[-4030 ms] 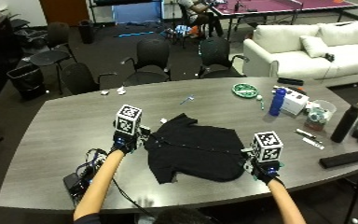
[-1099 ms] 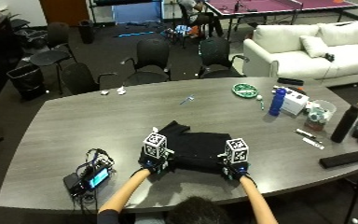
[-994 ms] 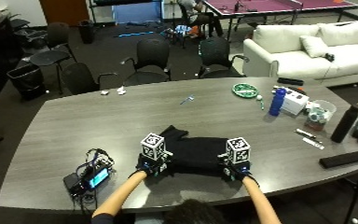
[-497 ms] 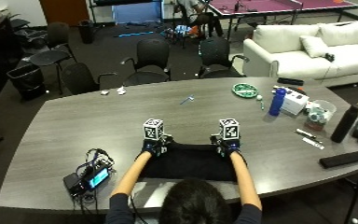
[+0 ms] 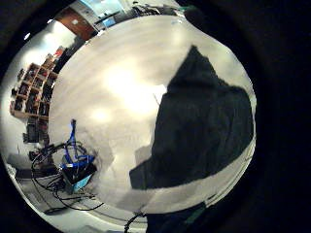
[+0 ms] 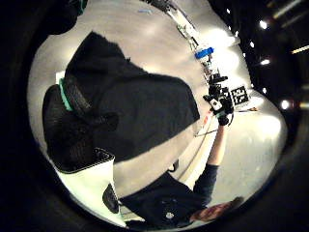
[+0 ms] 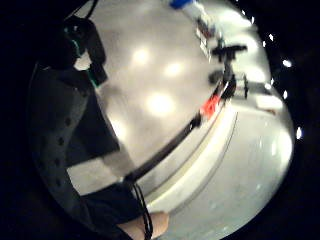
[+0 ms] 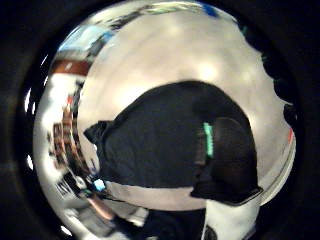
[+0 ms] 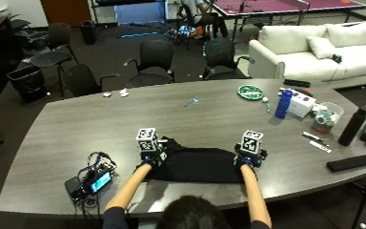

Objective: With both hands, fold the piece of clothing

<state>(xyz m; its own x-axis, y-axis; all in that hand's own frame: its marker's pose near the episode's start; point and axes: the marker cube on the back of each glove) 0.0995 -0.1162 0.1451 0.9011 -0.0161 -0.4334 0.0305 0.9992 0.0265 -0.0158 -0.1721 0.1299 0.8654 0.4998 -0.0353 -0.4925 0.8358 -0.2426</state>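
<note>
Black garment (image 9: 196, 164), soft matte cloth, lying as a low wide band on the near middle of the grey wood-grain table (image 9: 170, 119). Outside view: left hand (image 9: 150, 157) at its left end, right hand (image 9: 249, 158) at its right end, both over the far edge; finger positions cannot be told here. Risk, as a judgement: limp cloth may slip from one hand and leave the fold skewed, or drag toward the corded device (image 9: 91, 180) near left. Left little-finger view: cloth shows a pointed corner and a smooth, dull surface on pale table; no fingers seen. Left thumb view: a black-gloved thumb lies on the cloth's edge, seemingly pinching it; layers overlap unevenly, so bunching is possible; the other hand appears apart, above the cloth's far end. Right little-finger view: the glove's black fabric sits beside the cloth edge, contact unclear. Right thumb view: a gloved thumb presses on the cloth's rounded edge, apparently pinching it.
</note>
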